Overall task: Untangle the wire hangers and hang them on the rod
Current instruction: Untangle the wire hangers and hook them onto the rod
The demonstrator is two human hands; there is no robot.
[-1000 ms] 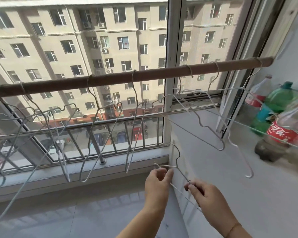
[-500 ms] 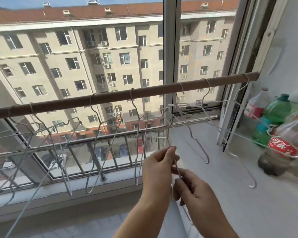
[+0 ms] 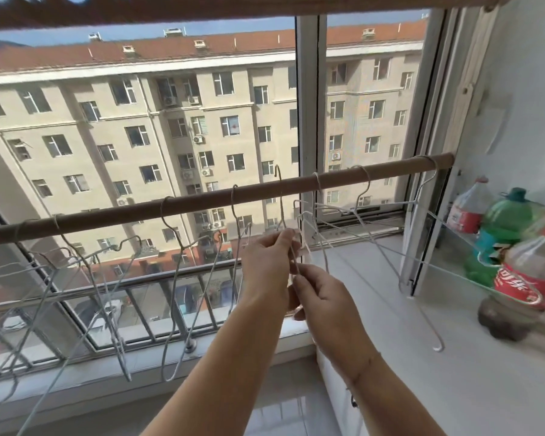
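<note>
A brown rod (image 3: 202, 201) runs across the window at chest height. Several grey wire hangers (image 3: 177, 262) hang from it, spread from far left to far right. My left hand (image 3: 266, 265) pinches the neck of one more wire hanger (image 3: 280, 199), whose hook rises just above the rod near its middle. My right hand (image 3: 320, 297) grips the same hanger's wire lower down, just below and right of the left hand. The lower body of this hanger is hidden behind my hands.
A white sill (image 3: 422, 357) lies at the right, with plastic bottles (image 3: 523, 275) on it near the wall. A metal railing (image 3: 139, 287) runs outside the window glass. A second brown rod (image 3: 202, 9) crosses the top of the view.
Both hands have lifted the held hanger from low near the sill up to the rod. Its hook now pokes above the rod. The view has tilted upward.
</note>
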